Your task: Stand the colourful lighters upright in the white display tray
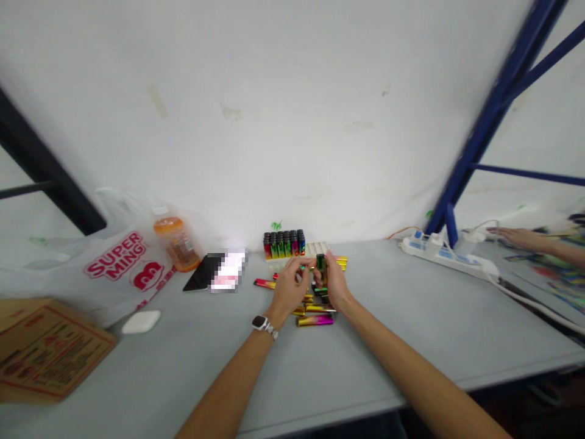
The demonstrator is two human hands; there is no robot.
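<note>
both hands meet over a loose heap of glossy, metallic-coloured lighters (314, 310) lying flat on the pale grey tabletop (393, 317); the right hand (336, 285) pinches one small upright lighter with a green body and dark cap (321, 263) between thumb and fingertips, the fingers curled close around it; the left hand (289, 286), a watch with a dark face (260, 322) on its wrist, has its fingers bent inward and its tips just beside the same lighter; the blur hides whether they press on it or only steady it.

just behind the hands stands a pale gridded tray (316, 249), its left part filled with a row of upright dark-capped lighters (284, 243) and its right part showing bare cells; judged from this, the step in hand seems to be standing the held lighter in a bare cell; to do it well, keep the lighter vertical with the cap up, grip it low on the body so the fingertips do not foul the neighbours, line it up over one cell and lower it straight; the left hand is best used to brace the tray, since a nudge could topple the standing row.

to the left lie a dark phone (201, 273), a white plastic bag with red lettering (123, 268) and an orange bottle (176, 242); far right, another person's hand (516, 236) rests near a white power strip (445, 255).
</note>
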